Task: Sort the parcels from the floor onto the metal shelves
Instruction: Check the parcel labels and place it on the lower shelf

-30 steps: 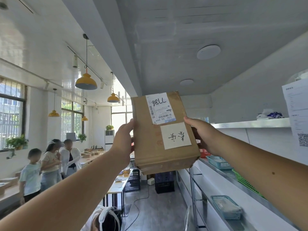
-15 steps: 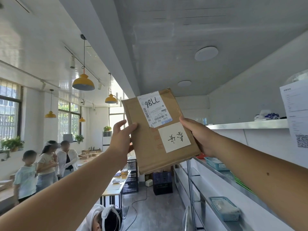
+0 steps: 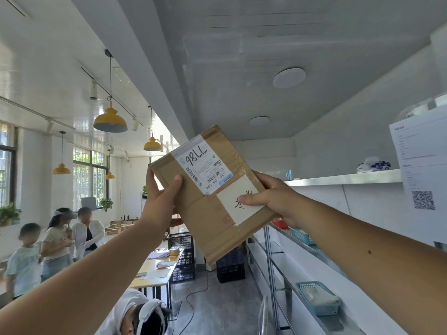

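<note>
The parcel (image 3: 210, 221), a flat brown cardboard box, is held up in mid-air at the middle of the view. It is tilted with its top toward 1 o'clock and has not yet been set on the shelves (image 3: 343, 181), which run along the wall from 3 to 5 o'clock. It is pinched by 2 hands. The left hand (image 3: 159, 197) is closed on its 9 o'clock corner, thumb on the face and fingers behind. The right hand (image 3: 278, 201) is closed on its 3 o'clock edge, thumb pressed on a white note (image 3: 232, 211). The box is judged light and stiff, since it is carried at arm's length by edge pinches with no sag seen. The matt board should give friction, while the clear tape and the printed label (image 3: 203, 165) are likely slicker, so bare board at opposite edges is judged the better hold. With flat faces and square corners, it should be slid easily onto the smooth steel. How fragile the contents are cannot be told.
</note>
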Available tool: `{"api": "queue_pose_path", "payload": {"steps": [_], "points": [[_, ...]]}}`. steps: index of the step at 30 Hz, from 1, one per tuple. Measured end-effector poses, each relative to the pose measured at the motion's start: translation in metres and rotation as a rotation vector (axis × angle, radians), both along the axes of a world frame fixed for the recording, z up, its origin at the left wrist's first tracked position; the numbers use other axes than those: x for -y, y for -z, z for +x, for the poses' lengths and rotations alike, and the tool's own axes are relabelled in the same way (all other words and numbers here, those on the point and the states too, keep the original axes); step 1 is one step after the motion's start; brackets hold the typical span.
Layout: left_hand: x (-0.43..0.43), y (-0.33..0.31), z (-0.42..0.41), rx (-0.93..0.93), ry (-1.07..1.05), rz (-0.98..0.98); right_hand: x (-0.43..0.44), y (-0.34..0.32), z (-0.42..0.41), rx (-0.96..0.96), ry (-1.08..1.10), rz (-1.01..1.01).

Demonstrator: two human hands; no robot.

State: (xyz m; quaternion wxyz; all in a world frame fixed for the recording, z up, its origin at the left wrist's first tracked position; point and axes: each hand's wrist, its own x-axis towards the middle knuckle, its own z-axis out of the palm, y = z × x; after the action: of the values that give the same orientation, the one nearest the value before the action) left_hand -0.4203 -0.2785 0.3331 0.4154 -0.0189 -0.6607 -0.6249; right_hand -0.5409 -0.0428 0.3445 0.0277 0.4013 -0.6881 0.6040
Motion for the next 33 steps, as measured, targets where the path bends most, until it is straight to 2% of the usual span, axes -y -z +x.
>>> {"api": "queue_pose_path", "payload": {"steps": [2, 5, 10, 14, 26, 31, 33], "points": [[0.001, -0.001, 0.002, -0.005, -0.021, -0.001, -0.001, 0.001, -0.002, -0.006, 0.039, -0.053], [0.001, 0.001, 0.003, -0.037, -0.056, 0.000, -0.005, 0.002, -0.005, 0.017, 0.085, -0.236], [-0.004, 0.007, 0.000, -0.110, -0.019, 0.116, -0.002, 0.003, -0.004, 0.094, 0.126, -0.535], [-0.013, 0.014, 0.000, -0.160, 0.012, 0.203, 0.007, 0.002, 0.002, 0.200, 0.122, -0.636], [-0.021, 0.032, -0.013, -0.216, -0.014, 0.502, 0.029, 0.019, 0.003, 0.311, 0.041, -0.523], [-0.030, 0.032, -0.017, -0.219, 0.022, 0.595, 0.029, 0.030, 0.008, 0.389, -0.046, -0.273], [-0.030, 0.033, -0.018, -0.200, 0.014, 0.595, 0.028, 0.031, 0.007, 0.378, -0.033, -0.267]]}}
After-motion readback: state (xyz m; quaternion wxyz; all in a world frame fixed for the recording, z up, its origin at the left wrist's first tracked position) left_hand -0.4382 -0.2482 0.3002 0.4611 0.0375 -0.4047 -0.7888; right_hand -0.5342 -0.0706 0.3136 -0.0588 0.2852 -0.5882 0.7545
